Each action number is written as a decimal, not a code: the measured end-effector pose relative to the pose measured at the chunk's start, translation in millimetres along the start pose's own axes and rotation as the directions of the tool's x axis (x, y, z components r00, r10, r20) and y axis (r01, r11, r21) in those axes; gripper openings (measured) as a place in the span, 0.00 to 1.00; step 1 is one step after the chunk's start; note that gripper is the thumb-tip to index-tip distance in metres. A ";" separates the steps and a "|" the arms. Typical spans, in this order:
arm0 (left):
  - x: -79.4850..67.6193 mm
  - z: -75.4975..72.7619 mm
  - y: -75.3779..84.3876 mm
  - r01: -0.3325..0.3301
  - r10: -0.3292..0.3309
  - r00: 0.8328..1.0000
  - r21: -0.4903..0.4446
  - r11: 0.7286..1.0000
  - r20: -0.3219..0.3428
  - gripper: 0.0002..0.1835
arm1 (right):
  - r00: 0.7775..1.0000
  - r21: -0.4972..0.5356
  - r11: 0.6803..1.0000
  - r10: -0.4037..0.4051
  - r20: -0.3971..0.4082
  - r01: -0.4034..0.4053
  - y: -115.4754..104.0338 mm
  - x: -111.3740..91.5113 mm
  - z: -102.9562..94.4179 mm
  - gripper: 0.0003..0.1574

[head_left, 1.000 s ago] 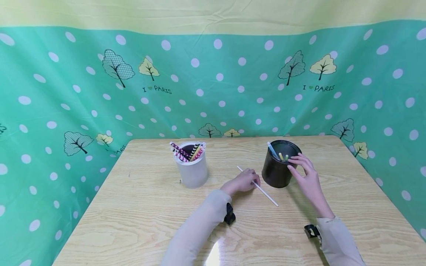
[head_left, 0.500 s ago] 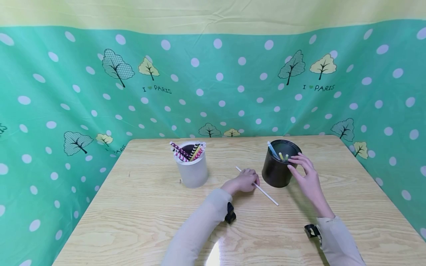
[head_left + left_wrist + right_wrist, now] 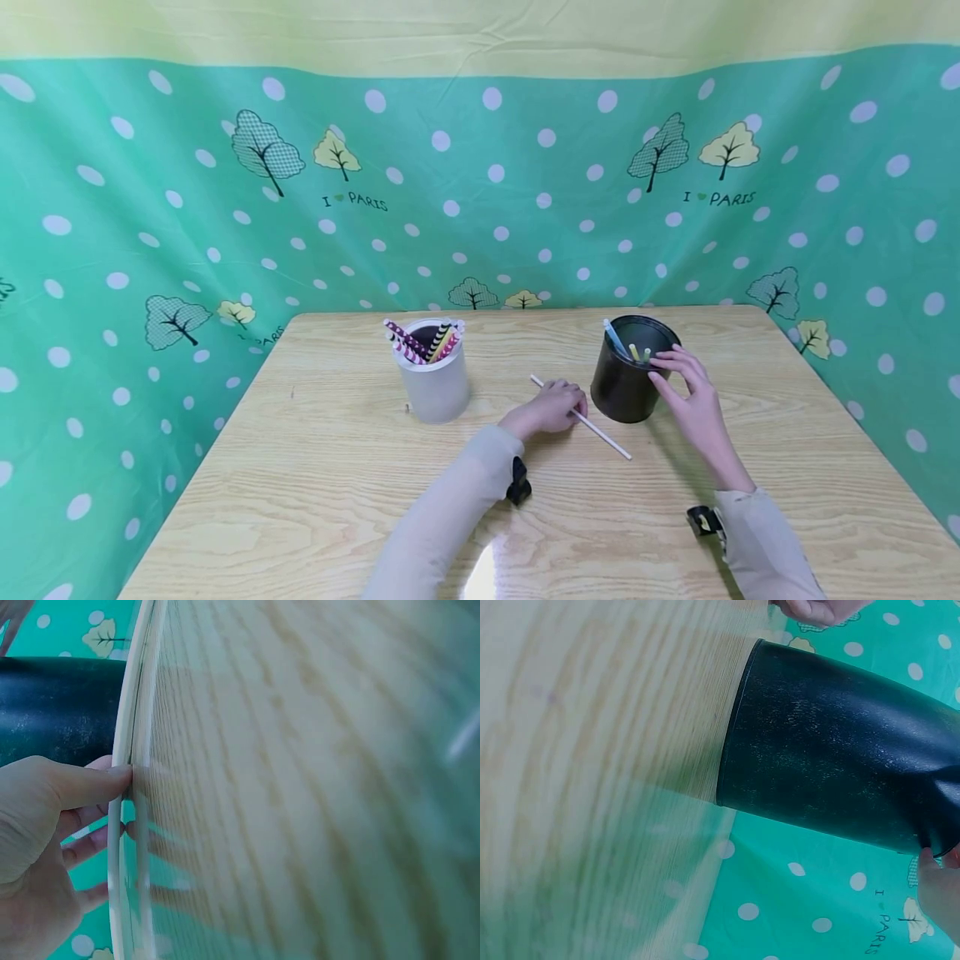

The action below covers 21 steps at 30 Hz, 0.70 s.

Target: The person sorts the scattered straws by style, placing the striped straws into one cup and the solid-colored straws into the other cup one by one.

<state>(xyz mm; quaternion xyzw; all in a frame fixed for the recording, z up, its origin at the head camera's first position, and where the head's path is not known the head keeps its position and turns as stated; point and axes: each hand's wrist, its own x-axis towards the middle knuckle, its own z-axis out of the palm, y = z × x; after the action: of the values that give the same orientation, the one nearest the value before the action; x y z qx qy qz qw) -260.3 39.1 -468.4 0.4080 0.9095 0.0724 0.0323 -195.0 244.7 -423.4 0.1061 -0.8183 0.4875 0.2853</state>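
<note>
My left hand pinches a thin white straw low over the table, between the two cups. In the left wrist view the thumb presses on the straw from one side, with fingers behind it. My right hand grips the rim of a black cup at its right side, thumb outside and fingertips over the edge. The right wrist view shows the thumb at the rim of the upright black cup. Inside it stand a blue straw and a few yellow and green ones, mostly hidden.
A frosted white cup with several patterned straws stands to the left of my left hand. Both cups are on the wooden table. A green dotted curtain hangs behind the table's back edge.
The white straw has turned slightly in my left hand, its near end moving a little right and away from me. My right hand and both cups look unmoved.
</note>
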 end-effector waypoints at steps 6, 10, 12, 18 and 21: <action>1.0 0.9 -1.1 -0.011 0.010 1.000 -0.029 1.000 -0.019 0.04 | 1.000 -0.004 1.000 0.002 -0.004 -0.002 0.0 0.1 0.1 0.13; 1.0 0.6 -1.6 -0.027 0.026 0.999 -0.061 0.998 -0.026 0.05 | 1.000 -0.021 1.000 0.001 0.002 -0.001 0.6 -0.7 0.2 0.13; 0.9 0.6 -1.9 -0.033 0.031 0.999 -0.074 0.997 -0.028 0.05 | 1.000 -0.020 1.000 -0.003 0.004 0.003 0.9 -0.8 0.3 0.13; -0.9 -0.1 -2.8 -0.054 0.050 0.997 -0.072 0.996 -0.059 0.05 | 1.000 -0.013 1.000 0.005 0.002 -0.005 -6.4 -0.5 0.1 0.13; -2.8 -0.7 -3.1 -0.059 0.053 0.996 -0.072 0.996 -0.076 0.06 | 1.000 -0.007 1.000 0.006 -0.001 -0.006 -18.7 -1.0 -0.4 0.12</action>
<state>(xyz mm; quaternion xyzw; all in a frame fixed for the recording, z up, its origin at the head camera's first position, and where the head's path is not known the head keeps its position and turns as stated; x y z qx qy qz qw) -260.8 34.9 -468.2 0.4289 0.8950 0.1219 0.0115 -185.6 235.5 -410.0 0.1024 -0.8202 0.4854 0.2849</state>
